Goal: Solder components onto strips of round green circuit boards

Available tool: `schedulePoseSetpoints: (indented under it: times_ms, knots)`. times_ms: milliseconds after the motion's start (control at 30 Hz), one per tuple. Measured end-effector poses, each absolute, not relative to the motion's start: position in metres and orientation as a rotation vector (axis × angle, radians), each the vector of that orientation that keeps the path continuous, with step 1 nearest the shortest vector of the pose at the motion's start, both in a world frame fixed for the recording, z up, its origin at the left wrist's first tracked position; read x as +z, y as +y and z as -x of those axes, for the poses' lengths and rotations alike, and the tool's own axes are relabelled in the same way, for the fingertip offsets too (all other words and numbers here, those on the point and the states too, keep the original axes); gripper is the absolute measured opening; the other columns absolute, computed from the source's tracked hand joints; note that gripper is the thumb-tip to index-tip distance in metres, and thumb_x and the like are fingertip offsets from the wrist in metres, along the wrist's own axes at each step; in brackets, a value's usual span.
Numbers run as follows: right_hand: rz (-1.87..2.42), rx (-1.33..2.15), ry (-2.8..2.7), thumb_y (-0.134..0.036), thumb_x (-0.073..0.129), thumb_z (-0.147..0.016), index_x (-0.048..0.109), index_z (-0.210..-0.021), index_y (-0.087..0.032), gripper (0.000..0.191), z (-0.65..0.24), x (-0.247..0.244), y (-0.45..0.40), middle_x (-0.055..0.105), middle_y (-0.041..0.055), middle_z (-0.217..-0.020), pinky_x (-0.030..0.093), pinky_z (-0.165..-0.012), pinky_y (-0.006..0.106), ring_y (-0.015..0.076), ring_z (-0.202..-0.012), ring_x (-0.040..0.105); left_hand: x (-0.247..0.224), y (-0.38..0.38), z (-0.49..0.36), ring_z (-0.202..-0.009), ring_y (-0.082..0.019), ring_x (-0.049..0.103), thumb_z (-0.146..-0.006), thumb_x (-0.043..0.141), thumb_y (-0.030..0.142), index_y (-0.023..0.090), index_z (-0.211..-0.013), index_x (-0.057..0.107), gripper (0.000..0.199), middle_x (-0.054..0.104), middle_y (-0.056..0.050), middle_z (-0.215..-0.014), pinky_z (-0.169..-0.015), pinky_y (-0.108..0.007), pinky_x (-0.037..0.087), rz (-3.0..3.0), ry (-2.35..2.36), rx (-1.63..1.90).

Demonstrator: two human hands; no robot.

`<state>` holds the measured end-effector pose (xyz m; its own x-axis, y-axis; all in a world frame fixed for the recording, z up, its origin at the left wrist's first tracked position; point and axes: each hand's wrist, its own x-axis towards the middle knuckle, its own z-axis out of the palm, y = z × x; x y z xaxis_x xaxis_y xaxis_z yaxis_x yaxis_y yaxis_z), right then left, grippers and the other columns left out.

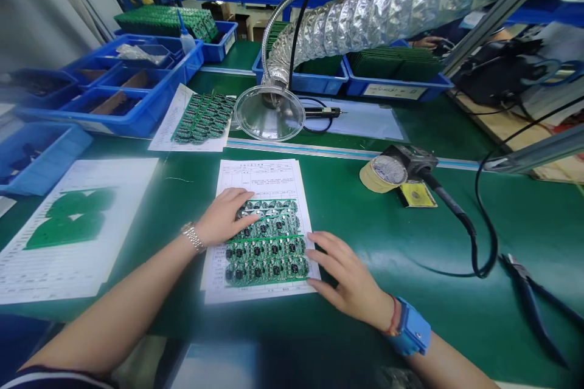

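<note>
green bench [351, 213]: rear blue bins [323, 83] hold green boards [395, 64]; i see left hand [224, 217] and right hand [350, 279], fingers spread, touching opposite sides of circuit panel [267, 250].

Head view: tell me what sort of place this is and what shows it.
Most likely an electronics assembly workshop: circuit boards lie on printed sheets, a silvery duct ends in a clear hood over the green bench, and a soldering-style stand sits nearby.
</note>
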<state>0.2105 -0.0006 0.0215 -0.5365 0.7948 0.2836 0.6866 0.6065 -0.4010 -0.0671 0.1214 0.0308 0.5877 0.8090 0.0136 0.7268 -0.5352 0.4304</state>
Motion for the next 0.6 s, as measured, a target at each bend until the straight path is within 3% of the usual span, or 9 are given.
schedulePoseSetpoints:
  times_ms: [133,300,433,600]
  knots:
    - [1.218,0.389,-2.435,-0.034,0.057,-0.079,0.042,-0.124,-0.016,0.050,-0.191,0.022,-0.003,0.036,0.0151,-0.136,0.037,-0.099,0.048,0.0291,-0.126,0.032,0.045,0.135,0.058,-0.108,-0.029,0.043,-0.069,0.048,0.067,0.017,-0.124,0.043,0.075,0.047,-0.012,-0.118,-0.090,-0.040,0.038,-2.465,1.180,0.023]
    - [1.303,0.405,-2.353,-0.036,0.059,-0.078,0.036,-0.127,-0.014,0.059,-0.185,0.011,0.000,0.033,0.0165,-0.137,0.034,-0.101,0.049,0.0295,-0.127,0.029,0.058,0.151,0.042,-0.104,-0.032,0.043,-0.054,0.061,0.066,0.013,-0.118,0.045,0.084,0.049,-0.015,-0.114,-0.084,-0.038,0.038,-2.371,1.175,-0.239]
    - [1.301,0.413,-2.340,-0.038,0.060,-0.077,0.036,-0.127,-0.016,0.059,-0.186,0.007,0.000,0.036,0.0157,-0.135,0.036,-0.100,0.048,0.0289,-0.124,0.033,0.059,0.157,0.036,-0.089,-0.028,0.051,-0.051,0.063,0.065,0.013,-0.108,0.048,0.079,0.055,-0.012,-0.103,-0.070,-0.032,0.040,-2.311,1.149,-0.305]
    - [1.296,0.407,-2.328,-0.038,0.061,-0.077,0.038,-0.126,-0.016,0.058,-0.186,0.009,-0.001,0.038,0.0152,-0.133,0.037,-0.098,0.047,0.0285,-0.122,0.036,0.056,0.159,0.034,-0.089,-0.026,0.050,-0.049,0.066,0.062,0.014,-0.094,0.051,0.067,0.054,-0.011,-0.100,-0.070,-0.030,0.039,-2.297,1.163,-0.299]
